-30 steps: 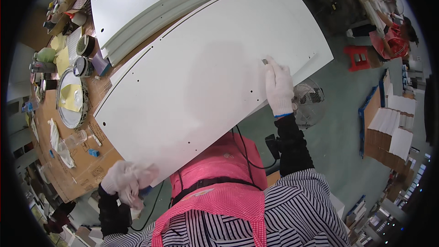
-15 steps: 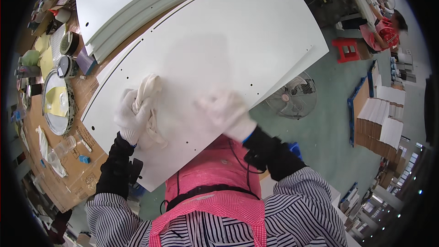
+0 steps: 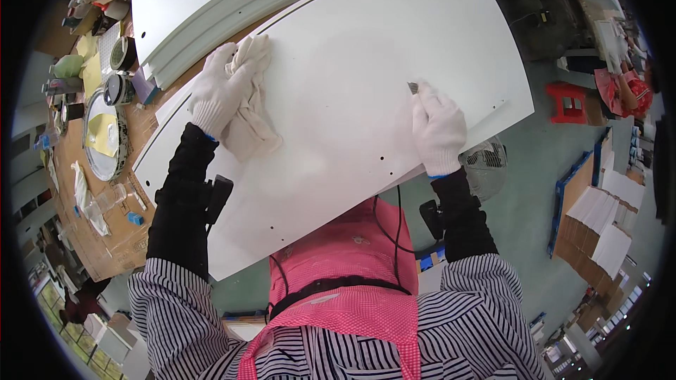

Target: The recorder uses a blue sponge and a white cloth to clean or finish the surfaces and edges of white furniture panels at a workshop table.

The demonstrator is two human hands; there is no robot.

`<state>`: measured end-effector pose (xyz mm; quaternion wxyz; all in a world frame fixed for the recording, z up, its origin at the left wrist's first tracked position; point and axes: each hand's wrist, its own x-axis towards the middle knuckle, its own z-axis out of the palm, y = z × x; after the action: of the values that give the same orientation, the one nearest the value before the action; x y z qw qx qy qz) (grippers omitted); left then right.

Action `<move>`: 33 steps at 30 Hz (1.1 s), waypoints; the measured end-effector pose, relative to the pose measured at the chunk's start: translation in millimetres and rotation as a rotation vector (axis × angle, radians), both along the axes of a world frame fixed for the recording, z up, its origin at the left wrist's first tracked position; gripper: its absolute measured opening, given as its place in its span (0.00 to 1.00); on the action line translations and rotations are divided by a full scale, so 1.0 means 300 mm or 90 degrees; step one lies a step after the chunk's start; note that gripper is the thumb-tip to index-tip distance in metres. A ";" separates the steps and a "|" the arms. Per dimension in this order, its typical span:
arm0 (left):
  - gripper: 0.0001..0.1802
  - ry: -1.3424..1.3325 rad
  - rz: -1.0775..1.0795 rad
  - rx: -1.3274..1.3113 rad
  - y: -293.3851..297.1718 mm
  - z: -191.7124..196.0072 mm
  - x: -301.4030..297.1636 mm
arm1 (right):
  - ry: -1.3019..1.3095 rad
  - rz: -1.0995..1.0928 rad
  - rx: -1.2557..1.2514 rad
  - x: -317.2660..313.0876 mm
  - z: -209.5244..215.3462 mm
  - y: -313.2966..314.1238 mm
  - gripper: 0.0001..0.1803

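A large white panel (image 3: 345, 63) with small holes and a dark slot along its far edge lies before me. My left hand (image 3: 217, 95), in a white knitted glove, is closed on a crumpled off-white cloth (image 3: 255, 116) near the panel's far left edge. The cloth hangs down onto the surface. Toward the panel's right side, my gloved right hand (image 3: 438, 130) pinches a small dark blade-like piece (image 3: 412, 88). Its tip pokes out past the fingertips; the rest is hidden in the glove.
Stacked white panels (image 3: 204, 0) lie beyond mine. A cardboard-covered bench (image 3: 105, 239) at left bears a round tray (image 3: 91, 158), a dark jar (image 3: 116, 90) and a small blue block (image 3: 135, 218). A floor fan (image 3: 486, 169), red stool (image 3: 565, 103) and another person (image 3: 623, 91) are at right.
My left hand has moved away from me with the cloth. My right hand has gone farther right and away, and the dark piece in its fingers now shows. The view has shifted slightly.
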<state>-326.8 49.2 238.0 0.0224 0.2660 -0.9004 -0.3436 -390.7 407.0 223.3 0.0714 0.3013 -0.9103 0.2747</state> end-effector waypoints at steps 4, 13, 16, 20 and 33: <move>0.36 0.004 0.025 0.013 0.017 -0.036 -0.013 | -0.056 0.176 0.037 0.170 0.017 -0.106 0.09; 0.32 0.035 0.049 0.185 0.102 0.016 0.001 | -0.036 0.202 0.046 0.138 0.051 -0.010 0.16; 0.31 0.025 0.035 0.121 0.117 0.001 0.039 | 0.033 0.116 0.060 0.123 0.059 0.030 0.17; 0.30 0.095 0.022 0.128 0.133 -0.046 0.054 | -0.028 0.109 0.091 0.128 0.061 0.052 0.16; 0.24 0.215 0.053 0.219 0.174 -0.057 0.118 | 0.017 0.072 0.099 0.091 0.041 0.155 0.15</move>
<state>-291.5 101.4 221.0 0.1413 0.2412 -0.8004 -0.5302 -363.5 453.5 235.6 0.0441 0.3605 -0.9094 0.2029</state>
